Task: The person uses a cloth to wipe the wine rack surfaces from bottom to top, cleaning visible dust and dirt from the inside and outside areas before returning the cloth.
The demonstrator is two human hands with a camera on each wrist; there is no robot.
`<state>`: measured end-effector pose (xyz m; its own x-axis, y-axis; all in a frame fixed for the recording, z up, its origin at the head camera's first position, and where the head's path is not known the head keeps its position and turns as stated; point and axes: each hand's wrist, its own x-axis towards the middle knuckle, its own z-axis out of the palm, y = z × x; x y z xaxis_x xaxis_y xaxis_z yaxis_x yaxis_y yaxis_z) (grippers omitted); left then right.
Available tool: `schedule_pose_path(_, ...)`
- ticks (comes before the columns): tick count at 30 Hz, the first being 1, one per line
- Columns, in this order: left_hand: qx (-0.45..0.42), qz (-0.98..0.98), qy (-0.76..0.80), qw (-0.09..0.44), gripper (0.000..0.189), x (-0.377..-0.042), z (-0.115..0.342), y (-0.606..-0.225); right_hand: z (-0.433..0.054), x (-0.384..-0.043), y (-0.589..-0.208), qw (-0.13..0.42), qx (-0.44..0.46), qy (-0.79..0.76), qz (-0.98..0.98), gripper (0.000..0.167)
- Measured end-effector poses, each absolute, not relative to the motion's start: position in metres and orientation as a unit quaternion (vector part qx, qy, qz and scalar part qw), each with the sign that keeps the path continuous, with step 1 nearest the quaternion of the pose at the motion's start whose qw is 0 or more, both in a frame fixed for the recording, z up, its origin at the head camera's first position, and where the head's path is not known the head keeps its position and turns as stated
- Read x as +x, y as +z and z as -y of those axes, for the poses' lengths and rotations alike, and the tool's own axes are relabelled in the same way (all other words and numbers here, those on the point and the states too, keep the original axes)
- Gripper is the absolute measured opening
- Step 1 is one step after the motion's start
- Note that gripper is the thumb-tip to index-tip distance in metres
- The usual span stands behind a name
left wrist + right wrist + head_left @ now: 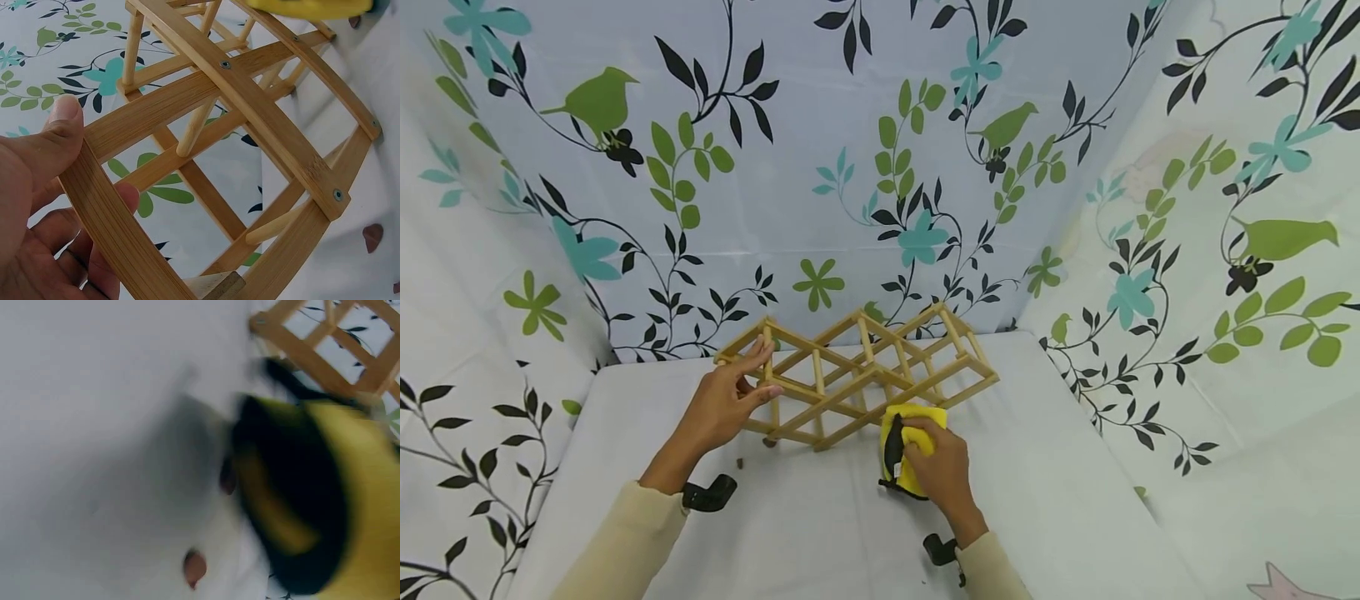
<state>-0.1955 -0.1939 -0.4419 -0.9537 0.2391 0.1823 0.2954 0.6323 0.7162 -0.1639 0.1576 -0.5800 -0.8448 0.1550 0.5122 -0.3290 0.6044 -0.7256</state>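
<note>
A folding lattice rack of light wooden slats and round dowels (868, 371) stands stretched out across the back of the white table. My left hand (718, 404) holds its left end, with the thumb on the near slat (119, 219) and the other fingers behind it in the left wrist view. Gripped in my right hand (942, 471) is a yellow cloth with black edging (917, 411), bunched close to the rack's front lower slats. The right wrist view shows this cloth (369, 494) large and blurred, hiding the right fingers.
Small brown pieces (194, 567) lie on the white tabletop (805, 533) in front of the rack. Behind and beside the table hang sheets (760, 208) printed with leaves, flowers and birds. Black camera mounts (711, 493) sit at both wrists.
</note>
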Motion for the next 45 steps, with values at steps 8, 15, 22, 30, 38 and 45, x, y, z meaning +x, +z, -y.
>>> schedule_pose_path(8, -0.151, 0.906, -0.394, 0.048, 0.071, -0.195, 0.201, -0.436, -0.17, -0.176, -0.578, 0.305, 0.017, 0.415, 0.857, 0.039)
schedule_pose_path(15, -0.156, 0.904, -0.397, 0.035, 0.071, -0.199, 0.2, -0.438, -0.182, -0.171, -0.583, 0.35, 0.015, 0.418, 0.838, 0.046)
schedule_pose_path(22, -0.159, 0.899, -0.406, 0.027, 0.071, -0.201, 0.204, -0.44, -0.192, -0.175, -0.58, 0.353, 0.003, 0.345, 0.869, 0.046)
schedule_pose_path(30, -0.161, 0.899, -0.406, 0.03, 0.07, -0.201, 0.202, -0.437, -0.197, -0.171, -0.578, 0.279, 0.041, 0.409, 0.868, 0.053)
schedule_pose_path(38, -0.168, 0.9, -0.4, 0.028, 0.071, -0.202, 0.205, -0.435, -0.239, -0.168, -0.56, 0.405, 0.0, 0.406, 0.819, 0.051)
schedule_pose_path(45, -0.175, 0.904, -0.388, 0.036, 0.072, -0.201, 0.21, -0.435, -0.246, -0.182, -0.581, 0.309, -0.042, 0.44, 0.842, 0.045)
